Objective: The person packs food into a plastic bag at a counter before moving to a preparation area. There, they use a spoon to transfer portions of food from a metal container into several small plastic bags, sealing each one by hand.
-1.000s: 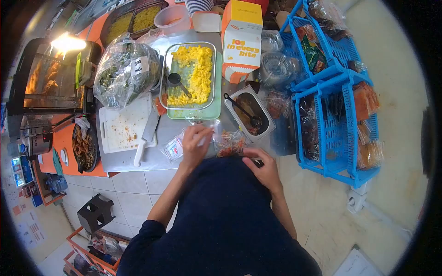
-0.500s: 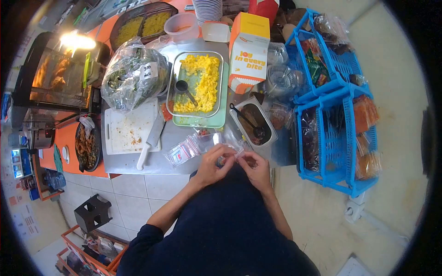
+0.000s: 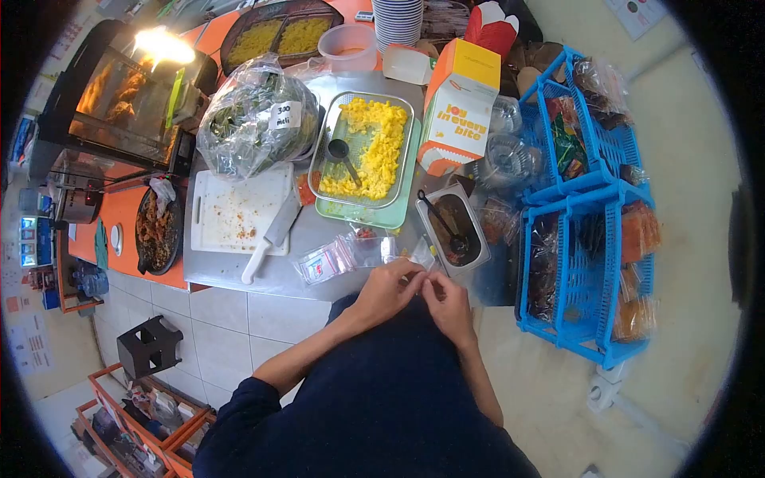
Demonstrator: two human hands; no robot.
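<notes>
My left hand (image 3: 389, 288) and my right hand (image 3: 448, 303) meet at the front edge of the metal table, fingertips pinched together on a small clear plastic bag (image 3: 422, 253). Most of the bag is hidden by the fingers. Just left of my hands lie a stack of small clear bags with printed labels (image 3: 325, 263) and another clear packet (image 3: 373, 248). Behind them stands a tray of yellow scrambled food (image 3: 388, 151) with a black scoop (image 3: 339, 150) in it. A steel container of dark sauce (image 3: 454, 227) with a black ladle is to the right.
A white cutting board (image 3: 231, 215) and a knife (image 3: 271, 239) lie at the left, near a bag of leaves (image 3: 239, 131). Blue baskets (image 3: 558, 203) with packets stand right. Farther back are a yellow and white box (image 3: 458, 111) and stacked bowls (image 3: 397, 22).
The view has shifted, so the table things appear a little farther right. My hands have drawn closer together, and less of the small bag shows between them.
</notes>
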